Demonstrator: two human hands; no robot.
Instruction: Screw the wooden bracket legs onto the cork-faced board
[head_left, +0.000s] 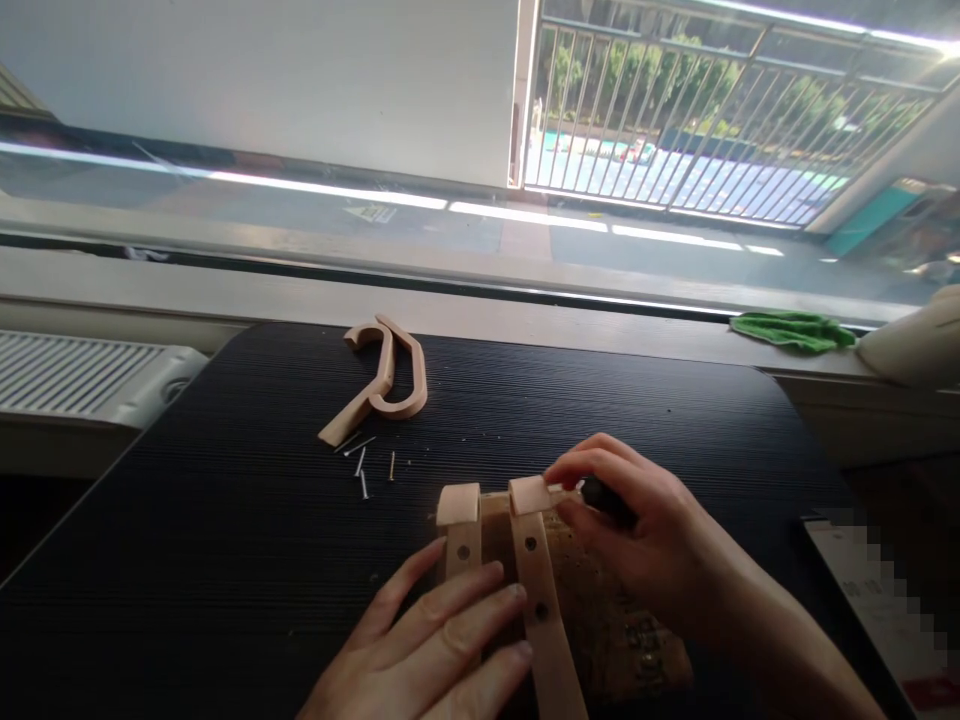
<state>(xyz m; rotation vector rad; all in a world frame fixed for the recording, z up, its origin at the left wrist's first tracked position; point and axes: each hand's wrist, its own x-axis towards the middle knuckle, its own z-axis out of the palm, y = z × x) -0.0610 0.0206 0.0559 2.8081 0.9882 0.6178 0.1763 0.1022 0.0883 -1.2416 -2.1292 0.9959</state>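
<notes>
Two pale wooden strips with curled far ends, a left strip (459, 506) and a right strip (551, 650), lie side by side over a worn brown wooden board (600, 590). Dark round holes or screw heads show along them. My left hand (442, 650) is open, its fingers spread flat across the left strip and reaching toward the right one. My right hand (637, 510) is closed around a small black-handled tool (602, 500). The tool's light tip points left at the right strip's curled end; whether it touches is unclear.
Two more bent wooden hooks (420, 370) lie at the back of the black table (225, 520), with several loose screws (364, 484) nearby. A green cloth (795, 331) rests on the windowsill. A white radiator (97, 380) stands at the left, and a printed item (870, 600) at the right.
</notes>
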